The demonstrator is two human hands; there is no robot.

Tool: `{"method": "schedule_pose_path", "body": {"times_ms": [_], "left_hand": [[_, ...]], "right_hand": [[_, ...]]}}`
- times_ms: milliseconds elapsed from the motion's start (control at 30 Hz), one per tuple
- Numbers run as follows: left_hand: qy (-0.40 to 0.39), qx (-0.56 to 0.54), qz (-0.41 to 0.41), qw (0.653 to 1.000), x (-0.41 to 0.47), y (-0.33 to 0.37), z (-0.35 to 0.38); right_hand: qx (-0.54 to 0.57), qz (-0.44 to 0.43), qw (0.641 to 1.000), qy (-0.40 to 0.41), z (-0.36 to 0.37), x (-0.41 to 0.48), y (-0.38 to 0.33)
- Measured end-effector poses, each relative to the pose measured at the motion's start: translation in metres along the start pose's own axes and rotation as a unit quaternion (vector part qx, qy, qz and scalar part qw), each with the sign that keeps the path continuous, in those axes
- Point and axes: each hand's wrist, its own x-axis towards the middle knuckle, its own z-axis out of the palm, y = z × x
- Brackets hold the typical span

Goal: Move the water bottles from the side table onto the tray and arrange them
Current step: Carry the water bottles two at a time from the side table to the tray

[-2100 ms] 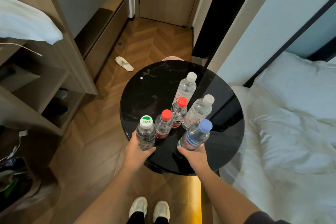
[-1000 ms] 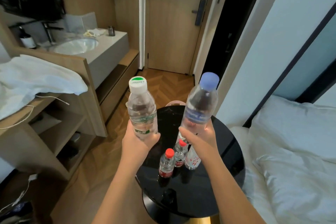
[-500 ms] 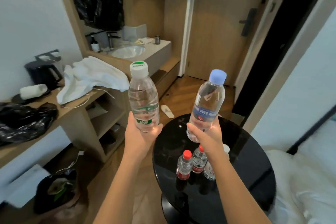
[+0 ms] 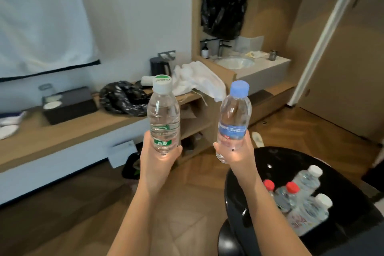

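The left hand [image 4: 160, 160] grips a white-capped, green-labelled bottle [image 4: 163, 118] round its lower third, fingers curled behind it and thumb in front. The bottle stands upright at twelve o'clock from the hand. The right hand [image 4: 236, 156] grasps a blue-capped bottle [image 4: 233, 118] near its base in the same way. This one leans slightly towards one o'clock. The two held bottles are side by side in the air but apart, neither touching the other.

At five o'clock from the right hand sits the round black desk [image 4: 270, 158], still carrying four bottles in a tight cluster: two red-capped ones [image 4: 287, 193] and two white-capped ones [image 4: 307, 178]. The right forearm partly covers the nearer red-capped bottle.

At ten o'clock from the left hand, along the wall, runs a long wooden desk [image 4: 62, 131]. On it lies a dark rectangular tray [image 4: 68, 106], well apart from both hands. Towards its three o'clock are a crumpled black bag [image 4: 124, 97] and a white towel [image 4: 197, 79].
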Motion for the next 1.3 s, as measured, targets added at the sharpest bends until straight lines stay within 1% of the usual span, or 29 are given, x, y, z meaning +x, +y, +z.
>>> {"method": "schedule_pose_path", "body": {"times_ms": [167, 333, 500, 767, 967, 1067, 1200, 1300], "left_hand": [[0.093, -0.042, -0.029, 0.994, -0.018, 0.001, -0.061], [0.190, -0.045, -0.061, 0.979, -0.047, -0.004, -0.130], [0.266, -0.028, -0.074, 0.961, -0.080, -0.007, -0.200], [0.368, 0.017, -0.076, 0.927, -0.137, -0.010, -0.291], [0.455, 0.045, -0.083, 0.885, -0.165, -0.013, -0.322], [0.503, 0.043, -0.088, 0.859, -0.169, -0.013, -0.321], [0.575, 0.050, -0.104, 0.810, -0.171, -0.010, -0.306], [0.624, 0.048, -0.102, 0.773, -0.168, -0.003, -0.295]], "right_hand": [[0.023, -0.002, 0.998, -0.059, 0.055, 0.002, -0.029], [0.088, 0.045, 0.988, -0.116, 0.121, -0.012, -0.062], [0.111, 0.050, 0.977, -0.176, 0.188, -0.040, -0.095], [0.158, 0.066, 0.945, -0.277, 0.283, -0.089, -0.142], [0.176, 0.066, 0.910, -0.370, 0.331, -0.104, -0.164], [0.173, 0.041, 0.887, -0.426, 0.348, -0.102, -0.171], [0.149, -0.010, 0.857, -0.493, 0.367, -0.089, -0.175], [0.157, -0.027, 0.832, -0.531, 0.380, -0.081, -0.181]]}}
